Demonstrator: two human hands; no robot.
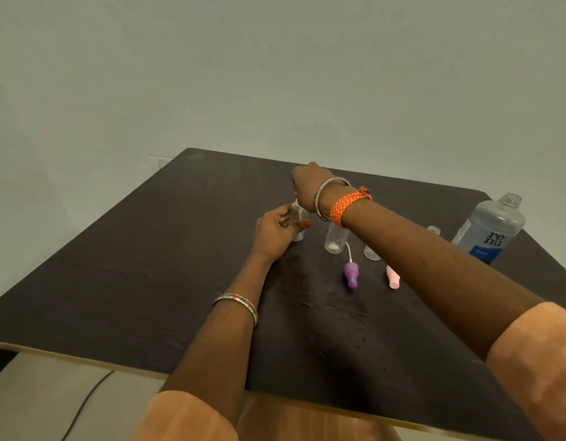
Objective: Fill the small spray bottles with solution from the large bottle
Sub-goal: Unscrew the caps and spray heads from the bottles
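My left hand (pixel 277 229) grips a small clear spray bottle (pixel 299 222) standing on the dark table (pixel 148 265). My right hand (pixel 307 186) is curled just above that bottle's top; what its fingers pinch is hidden. A second small clear bottle (pixel 335 240) stands to the right, and a third (pixel 371 253) is partly behind my right forearm. A fourth bottle's neck (pixel 433 230) shows farther right. A purple spray cap (pixel 351 273) with its tube and a pink spray cap (pixel 392 278) lie on the table. The large clear uncapped bottle (pixel 491 229) stands at the right edge.
A grey wall rises behind the table. A dark cable (pixel 87 399) runs on the floor at the lower left. The table's front edge is pale wood.
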